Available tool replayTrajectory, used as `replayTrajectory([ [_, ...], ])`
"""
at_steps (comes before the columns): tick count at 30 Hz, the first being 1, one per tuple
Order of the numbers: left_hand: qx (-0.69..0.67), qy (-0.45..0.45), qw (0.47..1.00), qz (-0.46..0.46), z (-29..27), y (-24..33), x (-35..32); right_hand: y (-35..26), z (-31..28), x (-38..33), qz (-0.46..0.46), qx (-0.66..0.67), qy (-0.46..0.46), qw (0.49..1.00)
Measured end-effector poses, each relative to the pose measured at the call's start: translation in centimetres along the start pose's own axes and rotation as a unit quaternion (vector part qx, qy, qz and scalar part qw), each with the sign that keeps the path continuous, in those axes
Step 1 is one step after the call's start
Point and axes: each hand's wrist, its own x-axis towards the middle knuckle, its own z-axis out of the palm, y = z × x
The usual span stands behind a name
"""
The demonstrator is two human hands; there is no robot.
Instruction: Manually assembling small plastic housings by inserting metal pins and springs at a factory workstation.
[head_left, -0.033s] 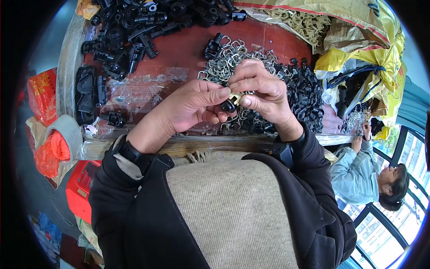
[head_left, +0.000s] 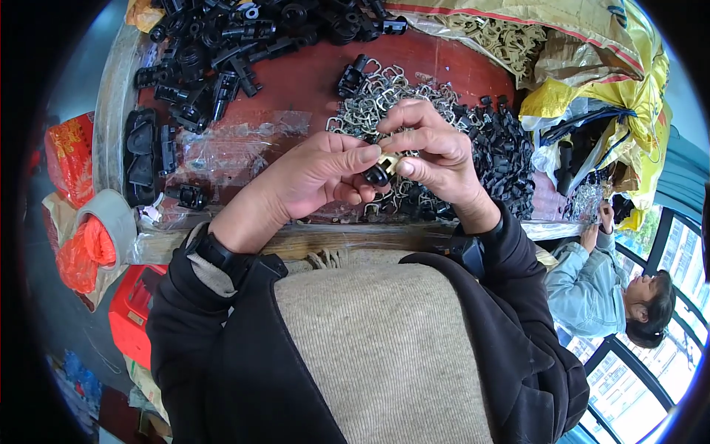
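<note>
Above the table's near edge, my left hand (head_left: 325, 169) is closed round a small round black plastic part (head_left: 378, 175). A beige plastic piece (head_left: 387, 160) sits against the black part, and my right hand (head_left: 440, 152) pinches it between thumb and fingers. My fingers partly cover both pieces, so how far they are joined cannot be seen. Beneath my right hand lies a heap of bent metal rings (head_left: 370, 100). Small black plastic pieces (head_left: 503, 159) are piled to its right.
Larger black plastic fittings (head_left: 222, 52) heap at the far left of the red table (head_left: 296, 81). A sack with beige pieces (head_left: 499, 41) lies far right. A grey bucket (head_left: 122, 222) with an orange bag stands left. Another person (head_left: 592, 285) works at right. A wooden edge (head_left: 333, 240) runs before me.
The upper fingers of my right hand have shifted very slightly. Both pieces and my left hand look the same.
</note>
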Motion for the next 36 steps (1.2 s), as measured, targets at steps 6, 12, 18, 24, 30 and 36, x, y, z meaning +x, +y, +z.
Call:
replayTrajectory([
  [6, 0.058, 0.030, 0.998, -0.021, 0.4, 0.2, 0.0, -1.5, -0.2, -0.6, 0.106, 0.033, 0.003, 0.994],
  [12, 0.069, 0.057, 0.996, 0.029, 0.5, 0.0, -0.2, -0.5, -6.3, -2.1, 0.183, -0.388, 0.148, 0.891],
  [18, 0.052, 0.066, 0.996, 0.031, 0.6, 0.0, 0.1, 3.1, -11.0, -5.5, 0.211, -0.487, 0.045, 0.847],
  [24, 0.047, 0.072, 0.996, 0.021, 0.7, 0.2, -0.1, 3.4, -10.8, -5.5, 0.220, -0.503, 0.018, 0.836],
  [30, 0.062, 0.087, 0.992, 0.067, 0.8, 0.2, 0.1, 0.1, -6.0, -3.9, 0.326, 0.027, 0.247, 0.912],
  [36, 0.042, 0.094, 0.991, 0.088, 0.8, 0.1, -0.1, -2.5, 0.4, -0.9, 0.291, 0.256, 0.188, 0.903],
])
